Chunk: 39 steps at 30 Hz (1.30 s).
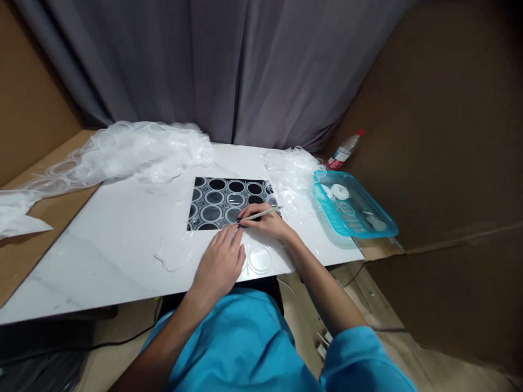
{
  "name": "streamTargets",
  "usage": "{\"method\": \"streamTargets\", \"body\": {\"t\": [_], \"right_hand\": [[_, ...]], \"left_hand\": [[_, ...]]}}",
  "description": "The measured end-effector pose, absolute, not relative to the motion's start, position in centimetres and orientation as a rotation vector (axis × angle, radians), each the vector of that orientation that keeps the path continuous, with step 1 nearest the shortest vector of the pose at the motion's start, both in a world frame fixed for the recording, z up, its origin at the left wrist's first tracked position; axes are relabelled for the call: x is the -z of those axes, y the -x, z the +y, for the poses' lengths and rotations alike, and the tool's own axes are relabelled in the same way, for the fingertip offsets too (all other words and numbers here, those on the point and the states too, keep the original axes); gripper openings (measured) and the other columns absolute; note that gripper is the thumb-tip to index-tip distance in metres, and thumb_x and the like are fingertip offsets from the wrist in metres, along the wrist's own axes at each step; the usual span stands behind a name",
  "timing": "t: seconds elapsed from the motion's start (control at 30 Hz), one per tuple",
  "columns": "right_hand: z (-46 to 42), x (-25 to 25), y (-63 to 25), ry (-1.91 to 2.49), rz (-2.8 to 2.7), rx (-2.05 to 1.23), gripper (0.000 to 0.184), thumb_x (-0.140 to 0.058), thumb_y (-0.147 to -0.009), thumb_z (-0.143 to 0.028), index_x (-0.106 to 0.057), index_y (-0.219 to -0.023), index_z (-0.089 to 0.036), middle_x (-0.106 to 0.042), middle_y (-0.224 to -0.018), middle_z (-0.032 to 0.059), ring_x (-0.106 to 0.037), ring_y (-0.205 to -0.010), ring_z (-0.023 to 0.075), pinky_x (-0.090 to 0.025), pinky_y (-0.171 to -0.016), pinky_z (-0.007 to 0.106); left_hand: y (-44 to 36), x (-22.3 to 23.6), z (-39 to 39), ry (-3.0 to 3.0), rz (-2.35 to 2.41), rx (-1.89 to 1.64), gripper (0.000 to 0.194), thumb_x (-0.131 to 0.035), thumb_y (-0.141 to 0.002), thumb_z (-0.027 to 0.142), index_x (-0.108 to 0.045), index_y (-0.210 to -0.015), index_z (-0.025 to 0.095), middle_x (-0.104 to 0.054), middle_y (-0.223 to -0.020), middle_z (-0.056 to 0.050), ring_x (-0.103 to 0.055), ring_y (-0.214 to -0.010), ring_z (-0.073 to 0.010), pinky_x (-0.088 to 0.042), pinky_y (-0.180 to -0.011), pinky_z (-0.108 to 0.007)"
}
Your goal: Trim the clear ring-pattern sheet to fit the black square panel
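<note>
A black sheet [223,198] covered with rows of clear round rings lies on the white marble-look table [118,239]. My right hand [265,222] is closed in a pinch on a thin metal tool [261,214] whose tip rests at the sheet's near edge. My left hand [220,261] lies palm down just below the sheet, fingers together and pointing at the tool's tip. Clear film with round cut-outs [259,260] spreads under and beside both hands.
Heaps of clear plastic film lie at the back left [134,149] and back right [292,169]. A blue plastic basket [353,209] with small white parts stands at the right edge. A plastic bottle [344,148] leans behind it. Cardboard walls and a grey curtain enclose the table.
</note>
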State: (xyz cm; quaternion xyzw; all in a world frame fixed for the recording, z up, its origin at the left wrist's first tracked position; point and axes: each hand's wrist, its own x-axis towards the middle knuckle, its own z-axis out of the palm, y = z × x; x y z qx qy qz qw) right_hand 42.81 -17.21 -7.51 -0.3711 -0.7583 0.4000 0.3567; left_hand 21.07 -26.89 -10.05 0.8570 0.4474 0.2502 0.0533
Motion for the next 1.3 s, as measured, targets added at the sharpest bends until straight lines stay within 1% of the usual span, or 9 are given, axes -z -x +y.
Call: {"method": "streamTargets", "body": {"t": [0.07,0.17,0.4,0.53,0.63,0.9,1.0,1.17,1.3], "right_hand": [[-17.22,7.33,-42.82,0.962,-1.973,-1.039,0.011,-0.082,-0.095,-0.031,-0.086,-0.09,-0.022,-0.084,-0.106,0.0082,-0.08,-0.099,0.0257,-0.064,-0.092,0.04],[-17.27,7.08,-42.76,0.948,-2.016,-1.013,0.011,-0.081,-0.097,-0.031,-0.085,-0.09,-0.023,-0.084,-0.105,0.0079,-0.08,-0.102,0.0263,-0.064,-0.094,0.041],[-17.86,7.11,-42.25,0.929,-2.155,-0.752,0.011,-0.078,-0.1,-0.027,-0.086,-0.092,-0.026,-0.085,-0.111,0.0071,-0.078,-0.108,0.0257,-0.06,-0.101,0.043],[-18.09,7.27,-42.36,0.948,-2.089,-0.809,0.009,-0.079,-0.1,-0.029,-0.086,-0.096,-0.026,-0.085,-0.109,0.0072,-0.079,-0.103,0.0266,-0.062,-0.094,0.041],[-18.04,7.21,-42.53,0.948,-2.049,-0.873,0.011,-0.08,-0.1,-0.033,-0.087,-0.098,-0.024,-0.085,-0.107,0.0084,-0.08,-0.1,0.0268,-0.063,-0.09,0.041],[-17.77,7.43,-42.34,0.945,-2.102,-0.837,0.01,-0.08,-0.1,-0.032,-0.086,-0.097,-0.025,-0.085,-0.108,0.0083,-0.079,-0.104,0.0278,-0.062,-0.095,0.045],[-17.83,7.54,-42.37,0.959,-2.109,-0.812,0.009,-0.079,-0.101,-0.031,-0.086,-0.098,-0.025,-0.085,-0.109,0.0085,-0.078,-0.104,0.0286,-0.062,-0.095,0.046],[-17.92,7.52,-42.62,0.935,-2.099,-0.867,0.011,-0.078,-0.102,-0.032,-0.086,-0.102,-0.025,-0.085,-0.11,0.0094,-0.078,-0.105,0.028,-0.063,-0.094,0.044],[-17.8,7.78,-42.55,0.928,-2.134,-0.797,0.008,-0.078,-0.102,-0.027,-0.085,-0.099,-0.025,-0.085,-0.11,0.0093,-0.078,-0.104,0.0275,-0.063,-0.094,0.044]], "left_hand": [[-21.07,10.05,-26.94,-2.61,1.369,-0.738,0.047,-0.045,-0.113,0.024,-0.053,-0.157,0.01,-0.062,-0.157,-0.023,-0.054,-0.153,-0.0361,-0.046,-0.127,-0.056],[-21.05,10.11,-26.95,-2.615,1.364,-0.741,0.047,-0.045,-0.113,0.024,-0.053,-0.157,0.011,-0.062,-0.158,-0.023,-0.054,-0.153,-0.0361,-0.047,-0.126,-0.056],[-21.14,10.43,-26.74,-2.612,1.37,-0.796,0.042,-0.044,-0.113,0.024,-0.057,-0.151,0.013,-0.064,-0.155,-0.022,-0.057,-0.15,-0.0356,-0.048,-0.126,-0.057],[-21.2,10.26,-26.74,-2.602,1.378,-0.799,0.042,-0.044,-0.112,0.024,-0.057,-0.151,0.012,-0.064,-0.153,-0.021,-0.057,-0.149,-0.0349,-0.046,-0.127,-0.056],[-21.21,10.06,-26.81,-2.604,1.382,-0.781,0.043,-0.044,-0.112,0.023,-0.057,-0.152,0.011,-0.065,-0.153,-0.021,-0.057,-0.148,-0.0346,-0.046,-0.127,-0.055],[-21.2,10.08,-26.86,-2.59,1.371,-0.824,0.041,-0.044,-0.112,0.023,-0.059,-0.15,0.014,-0.065,-0.154,-0.02,-0.058,-0.148,-0.0347,-0.046,-0.127,-0.057],[-21.23,10.11,-26.83,-2.579,1.372,-0.816,0.041,-0.045,-0.112,0.022,-0.06,-0.149,0.012,-0.065,-0.153,-0.021,-0.059,-0.147,-0.0345,-0.046,-0.128,-0.056],[-21.25,10.17,-26.84,-2.578,1.372,-0.817,0.042,-0.046,-0.112,0.021,-0.057,-0.151,0.012,-0.065,-0.153,-0.021,-0.058,-0.148,-0.0338,-0.047,-0.128,-0.056],[-21.25,10.18,-26.84,-2.578,1.381,-0.81,0.041,-0.047,-0.112,0.02,-0.059,-0.149,0.009,-0.065,-0.152,-0.021,-0.057,-0.149,-0.034,-0.047,-0.129,-0.054]]}}
